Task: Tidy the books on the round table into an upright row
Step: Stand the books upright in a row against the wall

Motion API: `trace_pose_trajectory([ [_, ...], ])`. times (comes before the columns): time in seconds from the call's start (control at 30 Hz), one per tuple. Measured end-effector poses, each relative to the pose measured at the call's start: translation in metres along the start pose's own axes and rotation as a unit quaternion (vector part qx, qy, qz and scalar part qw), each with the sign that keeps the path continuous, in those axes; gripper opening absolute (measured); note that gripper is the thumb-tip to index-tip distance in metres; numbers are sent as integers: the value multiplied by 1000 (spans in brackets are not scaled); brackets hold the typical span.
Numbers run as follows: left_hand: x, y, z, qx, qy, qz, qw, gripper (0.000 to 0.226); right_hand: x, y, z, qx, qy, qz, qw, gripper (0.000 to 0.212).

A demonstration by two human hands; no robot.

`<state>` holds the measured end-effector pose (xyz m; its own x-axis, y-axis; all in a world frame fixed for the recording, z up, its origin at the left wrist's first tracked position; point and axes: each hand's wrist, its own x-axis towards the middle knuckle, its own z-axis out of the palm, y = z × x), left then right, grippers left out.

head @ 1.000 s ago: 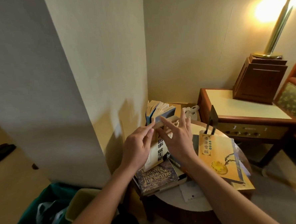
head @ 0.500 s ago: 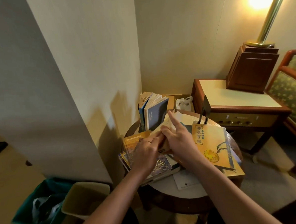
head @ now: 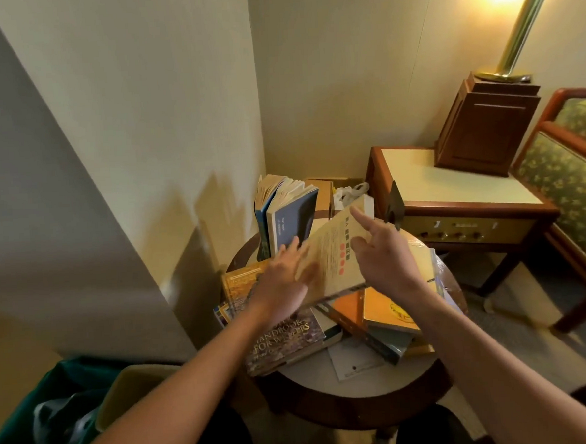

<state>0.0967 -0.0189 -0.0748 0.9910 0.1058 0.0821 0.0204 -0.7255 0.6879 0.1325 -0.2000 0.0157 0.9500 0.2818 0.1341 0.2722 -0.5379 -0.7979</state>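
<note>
On the round table (head: pixel 364 402) two blue books (head: pixel 286 218) stand upright at the back left. A tan book with red characters (head: pixel 334 253) is tilted above the pile, between my hands. My right hand (head: pixel 383 257) holds its right side, thumb on the cover and index finger straight. My left hand (head: pixel 281 284), blurred, lies with straight fingers against the book's lower left edge. Below lie a flat "Handbook for Writers" (head: pixel 282 342), a yellow book (head: pixel 240 283) and a stack of orange books (head: pixel 386 312). A black bookend (head: pixel 395 205) stands behind my right hand.
A wall runs close on the left. A green bin (head: pixel 39 409) and a beige bin (head: pixel 133 386) stand on the floor at lower left. Right of the table are a side table (head: pixel 454 184) with a lamp base (head: pixel 484 124) and a chair (head: pixel 573 177). A white card (head: pixel 355 362) lies near the table's front.
The tan book has swung from near upright to a slant with its cover facing up. My left hand went from pinching it to lying flat along its edge.
</note>
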Motion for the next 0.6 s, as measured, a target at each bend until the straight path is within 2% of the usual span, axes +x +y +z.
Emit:
trace_pose_trajectory([
  [0.07,25,-5,-17,75,41,13,996,61,18,-7,-2,-3,9,-20,1000,58],
  [0.17,62,-16,-43,128,88,17,988,57,49,-15,4,-16,24,-41,999,59],
  [0.3,102,-41,-61,192,64,-14,979,59,93,-19,24,-36,24,-64,997,58],
  [0.4,115,-57,-61,248,32,19,968,57,123,-15,43,-45,13,-55,997,57],
  [0.6,115,-74,-59,294,108,80,947,53,172,-2,89,-91,-11,-52,994,58],
])
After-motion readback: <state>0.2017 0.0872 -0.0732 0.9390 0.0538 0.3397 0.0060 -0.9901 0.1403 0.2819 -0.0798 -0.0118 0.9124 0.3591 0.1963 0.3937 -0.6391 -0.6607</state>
